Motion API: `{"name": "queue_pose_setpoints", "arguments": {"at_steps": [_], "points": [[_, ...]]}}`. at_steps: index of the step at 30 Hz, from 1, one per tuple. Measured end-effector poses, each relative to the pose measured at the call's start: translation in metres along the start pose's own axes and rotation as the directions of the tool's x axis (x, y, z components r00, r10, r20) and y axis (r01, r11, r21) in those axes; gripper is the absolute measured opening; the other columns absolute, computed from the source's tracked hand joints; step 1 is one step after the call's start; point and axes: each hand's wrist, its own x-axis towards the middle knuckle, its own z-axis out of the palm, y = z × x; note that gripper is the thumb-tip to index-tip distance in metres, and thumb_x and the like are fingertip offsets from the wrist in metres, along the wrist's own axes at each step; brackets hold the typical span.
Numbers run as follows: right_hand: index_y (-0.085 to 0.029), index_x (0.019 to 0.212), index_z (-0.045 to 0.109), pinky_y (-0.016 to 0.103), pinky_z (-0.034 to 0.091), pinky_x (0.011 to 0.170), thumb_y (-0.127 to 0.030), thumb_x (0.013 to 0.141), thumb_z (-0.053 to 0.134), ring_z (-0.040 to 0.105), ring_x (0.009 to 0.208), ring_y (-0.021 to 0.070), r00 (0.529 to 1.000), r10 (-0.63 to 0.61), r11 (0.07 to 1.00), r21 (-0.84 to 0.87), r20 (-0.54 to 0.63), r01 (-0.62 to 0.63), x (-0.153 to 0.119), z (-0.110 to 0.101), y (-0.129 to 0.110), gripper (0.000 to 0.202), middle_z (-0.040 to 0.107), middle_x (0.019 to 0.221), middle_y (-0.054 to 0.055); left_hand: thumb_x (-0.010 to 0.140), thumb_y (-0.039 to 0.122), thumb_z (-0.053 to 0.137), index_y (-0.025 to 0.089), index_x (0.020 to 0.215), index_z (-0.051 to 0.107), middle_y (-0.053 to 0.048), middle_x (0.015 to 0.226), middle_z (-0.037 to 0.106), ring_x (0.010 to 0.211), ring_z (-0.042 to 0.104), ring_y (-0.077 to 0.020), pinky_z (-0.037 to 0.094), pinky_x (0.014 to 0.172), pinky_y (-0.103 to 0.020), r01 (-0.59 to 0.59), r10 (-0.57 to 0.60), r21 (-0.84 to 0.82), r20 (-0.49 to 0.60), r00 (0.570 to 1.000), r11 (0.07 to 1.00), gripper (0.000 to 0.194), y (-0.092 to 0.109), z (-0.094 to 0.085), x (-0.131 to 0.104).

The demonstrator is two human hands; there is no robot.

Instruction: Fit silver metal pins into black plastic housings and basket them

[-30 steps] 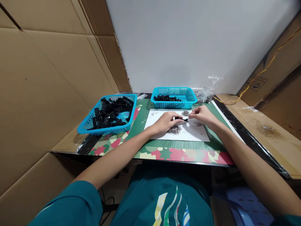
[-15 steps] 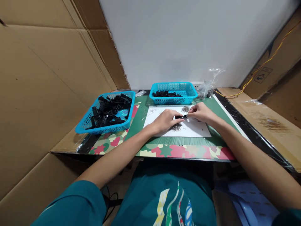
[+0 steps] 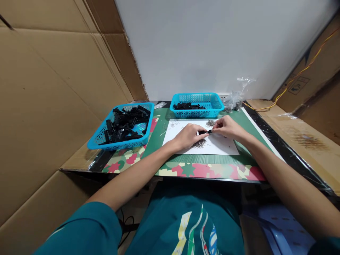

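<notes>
Between the thumb and fingers of my left hand (image 3: 189, 136) is a small black plastic part (image 3: 204, 132), held low over a white sheet (image 3: 175, 145). My right hand (image 3: 225, 127) is closed in a pinch at the part's right end; whatever lies between those fingertips is too small to make out. Just below the part lies a pile of tiny metal pieces (image 3: 199, 143), partly behind my left hand. Another small metal pile (image 3: 210, 123) sits beside my right fingertips. More tiny bits (image 3: 174, 124) are scattered at the sheet's far left corner.
A blue basket (image 3: 92, 143) of black plastic parts (image 3: 124, 124) stands at the left. Behind the sheet is a second blue basket (image 3: 196, 114) with smaller black parts (image 3: 187, 106). A clear plastic bag (image 3: 235, 101) stands to its right. Cardboard walls (image 3: 53, 88) flank the table.
Both hands stay at the black part, with only slight finger movement on the right. The whole view has shifted a little.
</notes>
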Motion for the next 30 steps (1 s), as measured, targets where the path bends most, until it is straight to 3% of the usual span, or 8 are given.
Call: {"name": "queue_pose_setpoints", "arguments": {"at_steps": [8,12,15,18,21,24,30], "points": [[-0.013,0.079,0.081,0.029,0.031,0.052,-0.047,0.071,0.080,0.044,0.054,0.0128,0.993,0.000,0.999,0.039,0.118,-0.005,-0.003,-0.014,0.010,0.036,0.056,0.058,0.000,0.102,0.035,0.069,0.017,0.118,0.084,-0.010,0.112,0.084,0.097,0.076,-0.0246,0.052,0.084,-0.034,0.005,-0.005,0.023,-0.002,1.000,1.000,0.028,-0.002,0.002,0.000],[-0.013,0.078,0.081,0.030,0.036,0.054,-0.055,0.082,0.074,0.050,0.057,0.0151,0.999,-0.017,1.000,0.006,0.027,0.017,-0.004,-0.020,0.013,0.043,0.062,0.062,0.004,0.102,0.036,0.068,0.017,0.119,0.083,-0.011,0.116,0.083,0.102,0.076,-0.0263,0.054,0.087,-0.037,0.011,-0.011,0.029,-0.003,1.000,1.000,0.029,-0.001,0.002,-0.001],[-0.015,0.081,0.082,0.034,0.052,0.064,-0.058,0.085,0.074,0.065,0.070,0.0210,0.994,-0.088,0.993,0.077,-0.062,0.092,-0.003,-0.021,0.012,0.044,0.074,0.076,0.010,0.103,0.035,0.068,0.017,0.120,0.082,-0.012,0.119,0.083,0.104,0.076,-0.0271,0.055,0.090,-0.038,0.014,-0.014,0.031,-0.003,1.000,0.999,0.029,-0.001,0.002,-0.001],[-0.015,0.084,0.081,0.041,0.064,0.079,-0.061,0.079,0.083,0.075,0.083,0.0262,0.988,-0.102,0.958,0.256,-0.120,0.130,-0.004,-0.016,0.009,0.046,0.079,0.089,0.013,0.102,0.034,0.068,0.017,0.121,0.082,-0.012,0.121,0.082,0.105,0.076,-0.0267,0.055,0.092,-0.038,0.014,-0.014,0.030,0.000,1.000,0.999,0.029,0.001,0.002,-0.001],[-0.015,0.080,0.077,0.045,0.069,0.082,-0.063,0.071,0.091,0.078,0.081,0.0270,0.982,-0.050,0.916,0.384,-0.184,0.119,-0.004,-0.008,0.008,0.051,0.078,0.089,0.014,0.102,0.033,0.068,0.017,0.120,0.082,-0.012,0.121,0.082,0.106,0.076,-0.0259,0.056,0.092,-0.038,0.014,-0.014,0.021,0.002,1.000,1.000,0.027,0.002,0.001,-0.001],[-0.016,0.076,0.073,0.045,0.072,0.076,-0.062,0.063,0.097,0.079,0.075,0.0275,0.967,0.021,0.900,0.427,-0.252,0.092,-0.002,-0.001,0.011,0.054,0.078,0.085,0.014,0.102,0.032,0.067,0.017,0.118,0.083,-0.011,0.117,0.083,0.103,0.076,-0.0254,0.056,0.090,-0.037,0.018,-0.018,0.013,0.005,1.000,1.000,0.027,0.002,0.001,-0.001],[-0.018,0.074,0.069,0.045,0.073,0.072,-0.061,0.057,0.101,0.079,0.071,0.0282,0.978,0.055,0.897,0.440,-0.199,0.039,0.003,0.007,0.015,0.056,0.076,0.077,0.012,0.101,0.031,0.069,0.016,0.117,0.083,-0.012,0.112,0.083,0.097,0.076,-0.0245,0.056,0.087,-0.036,0.025,-0.025,0.023,0.000,1.000,0.999,0.026,0.002,0.001,0.000]]}}
